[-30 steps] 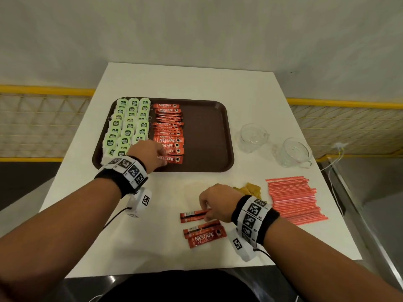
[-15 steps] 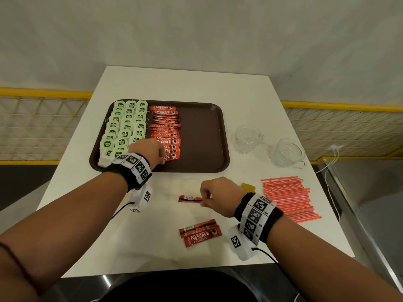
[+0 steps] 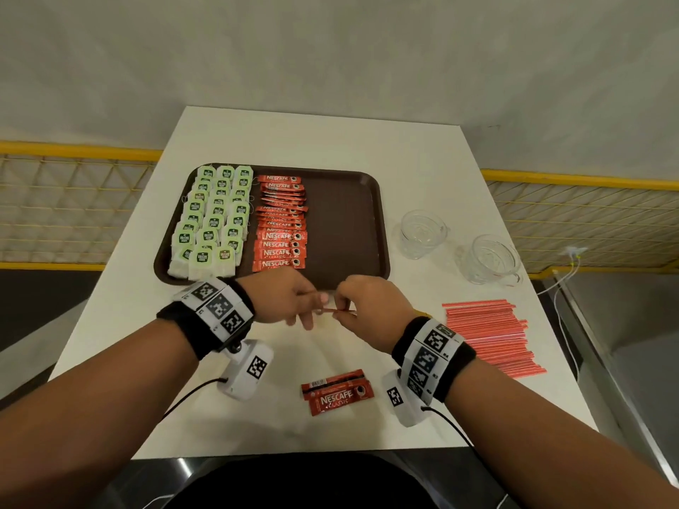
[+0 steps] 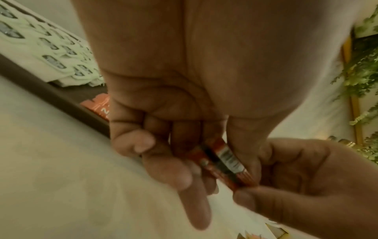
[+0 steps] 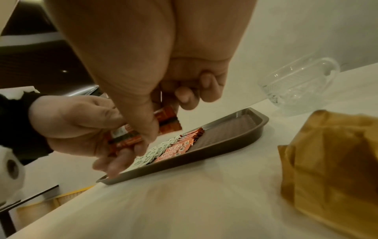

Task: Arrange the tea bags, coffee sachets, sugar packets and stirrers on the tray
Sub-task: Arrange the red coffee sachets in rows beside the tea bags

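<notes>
Both hands meet just in front of the tray (image 3: 371, 229), above the worktop (image 3: 257, 416). The right hand (image 3: 371, 310) pinches 1 end of a coffee sachet (image 4: 223, 163); the left hand (image 3: 283, 299) curls its fingers (image 4: 169, 171) around the other end. 2 more sachets (image 3: 338, 396) lie on the worktop nearer the person.

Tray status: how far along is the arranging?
Done: tea bags fill the tray's left side, with a column of coffee sachets beside them. In hand: the left hand and right hand both pinch one sachet at the tray's near edge. Left: two sachets on the table, the stirrers and the brown packets.
</notes>
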The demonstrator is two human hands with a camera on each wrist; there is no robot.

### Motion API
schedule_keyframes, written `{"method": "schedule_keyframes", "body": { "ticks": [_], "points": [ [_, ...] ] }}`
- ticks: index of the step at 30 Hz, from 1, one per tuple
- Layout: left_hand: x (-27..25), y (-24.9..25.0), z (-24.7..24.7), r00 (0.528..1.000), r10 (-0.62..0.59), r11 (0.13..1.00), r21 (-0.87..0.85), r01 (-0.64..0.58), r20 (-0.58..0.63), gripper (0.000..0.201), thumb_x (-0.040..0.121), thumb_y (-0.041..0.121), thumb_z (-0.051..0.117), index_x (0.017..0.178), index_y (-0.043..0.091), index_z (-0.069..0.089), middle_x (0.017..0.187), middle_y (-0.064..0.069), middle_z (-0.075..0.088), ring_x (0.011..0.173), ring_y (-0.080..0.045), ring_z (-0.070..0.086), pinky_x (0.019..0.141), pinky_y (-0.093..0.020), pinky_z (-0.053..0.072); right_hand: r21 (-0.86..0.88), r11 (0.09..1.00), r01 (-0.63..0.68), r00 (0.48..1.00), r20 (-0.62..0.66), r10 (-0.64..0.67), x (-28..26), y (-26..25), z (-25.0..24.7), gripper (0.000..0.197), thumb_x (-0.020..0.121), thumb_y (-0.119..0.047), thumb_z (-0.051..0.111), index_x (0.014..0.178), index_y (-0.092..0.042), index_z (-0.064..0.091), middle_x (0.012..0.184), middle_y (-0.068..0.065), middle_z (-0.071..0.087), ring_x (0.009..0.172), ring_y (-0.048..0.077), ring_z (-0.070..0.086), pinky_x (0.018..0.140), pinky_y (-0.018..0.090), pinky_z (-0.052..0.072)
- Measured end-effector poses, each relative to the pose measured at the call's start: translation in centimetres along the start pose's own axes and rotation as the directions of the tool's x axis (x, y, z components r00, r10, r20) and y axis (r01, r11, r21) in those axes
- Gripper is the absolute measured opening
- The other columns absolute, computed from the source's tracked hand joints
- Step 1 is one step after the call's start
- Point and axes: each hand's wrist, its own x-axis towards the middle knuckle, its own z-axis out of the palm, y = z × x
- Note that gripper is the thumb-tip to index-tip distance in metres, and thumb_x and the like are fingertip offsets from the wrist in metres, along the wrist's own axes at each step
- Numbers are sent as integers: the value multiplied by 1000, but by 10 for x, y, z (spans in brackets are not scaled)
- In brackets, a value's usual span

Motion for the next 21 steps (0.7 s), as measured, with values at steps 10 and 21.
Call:
{"method": "schedule_keyframes", "body": {
  "ticks": [10, 21],
  "points": [
    [9, -36, -10, 944, -50, 971, 206, 122, -325, 4, 89, 31, 66, 91, 33, 68, 80, 16, 66, 77, -3, 60, 70, -20, 43, 21, 999, -36, 956, 290, 28, -6, 2, 6, 48, 73, -50, 80, 102, -25, 52, 99, -7, 55, 86, 14, 54, 77, 31, 49],
    [27, -67, -29, 848, -268, 849, 305, 432, -456, 15, 85, 36, 70, 100, 32, 71, 98, 9, 69, 94, -15, 63, 86, -34, 55, -160, 973, 165, 817, 575, -44, -10, -1, 32, 30, 80, -40, 76, 101, -21, 67, 99, -1, 64, 89, 20, 58, 73, 32, 47]
  ]
}}
